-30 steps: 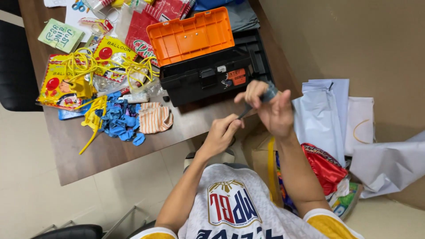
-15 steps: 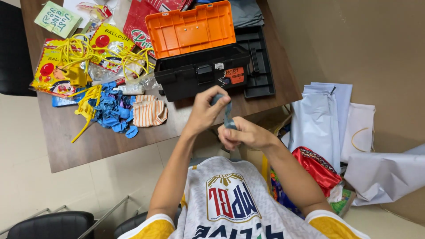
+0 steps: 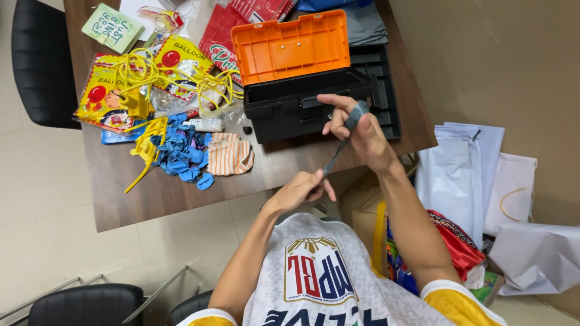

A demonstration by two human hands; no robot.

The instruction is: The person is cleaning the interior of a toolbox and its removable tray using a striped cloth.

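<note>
While both hands pinch it, grey strip (image 3: 336,152) runs diagonally, left hand (image 3: 301,190) to right hand (image 3: 356,130), before toolbox (image 3: 302,78) on brown surface (image 3: 181,193); tiled floor.

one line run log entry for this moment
left hand: pinches lower end of dark grey stretchy strip | right hand: pulls upper end taut | behind: open black toolbox, orange lid
</note>
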